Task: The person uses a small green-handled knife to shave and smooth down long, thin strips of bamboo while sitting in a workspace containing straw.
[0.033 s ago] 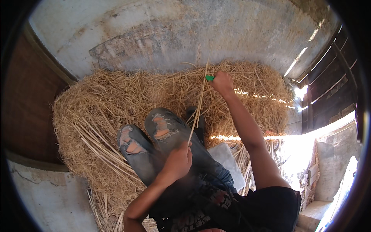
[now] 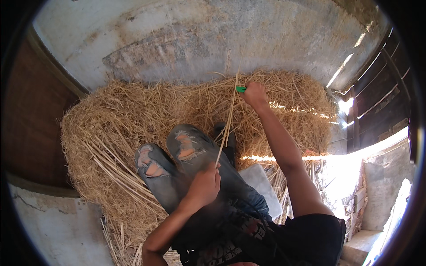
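My left hand (image 2: 204,186) is closed around the lower end of a long, thin, pale plant strip (image 2: 228,126), close above my lap. The strip slants up and away to the far heap, where it looks split into more than one strand. With my arm stretched out, my right hand (image 2: 254,94) is closed on a small green object (image 2: 241,89), perhaps a tool's handle. Its green end touches or lies just beside the strip near the far end. The fist hides the rest of it. My knees, in torn jeans (image 2: 191,148), are bent below the strip.
A deep heap of dry straw (image 2: 137,102) surrounds my legs. Several pale strips (image 2: 117,170) lie bundled on it at left. A grey slab (image 2: 262,186) sits right of my legs. A stained wall (image 2: 177,40) stands beyond, and dark wooden slats (image 2: 381,106) at right.
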Available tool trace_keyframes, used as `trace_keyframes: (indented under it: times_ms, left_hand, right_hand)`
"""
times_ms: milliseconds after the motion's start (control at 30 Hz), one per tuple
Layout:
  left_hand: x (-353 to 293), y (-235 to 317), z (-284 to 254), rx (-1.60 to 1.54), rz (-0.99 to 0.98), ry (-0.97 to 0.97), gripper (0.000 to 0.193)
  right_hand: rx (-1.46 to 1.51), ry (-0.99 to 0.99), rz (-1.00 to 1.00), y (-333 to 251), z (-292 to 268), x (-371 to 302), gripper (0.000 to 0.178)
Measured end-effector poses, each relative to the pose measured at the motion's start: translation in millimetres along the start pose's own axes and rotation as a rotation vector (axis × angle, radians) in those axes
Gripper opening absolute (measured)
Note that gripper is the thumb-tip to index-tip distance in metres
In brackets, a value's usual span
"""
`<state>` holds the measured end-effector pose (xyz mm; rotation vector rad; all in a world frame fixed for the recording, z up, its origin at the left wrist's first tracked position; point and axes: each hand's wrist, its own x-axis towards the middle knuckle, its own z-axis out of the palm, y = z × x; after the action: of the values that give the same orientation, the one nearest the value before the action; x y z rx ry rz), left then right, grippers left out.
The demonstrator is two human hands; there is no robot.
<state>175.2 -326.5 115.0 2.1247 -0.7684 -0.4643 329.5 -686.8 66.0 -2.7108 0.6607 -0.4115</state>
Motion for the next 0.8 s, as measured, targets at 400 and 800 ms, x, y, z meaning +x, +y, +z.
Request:
trace_keyframes:
  times_ms: [400,800]
  left_hand:
    - [2.2,-24.0,-8.0,-0.445,-0.155,-0.114,0.022]
    - [1.0,-31.0,-0.6,-0.269,-0.097,0.063,0.023]
  right_hand:
    - [0.273,-0.188,0.1,-24.5,47.9,13.2,0.03]
    - [0.274,-0.201,0.075,-55.6,28.7,-6.7,0.028]
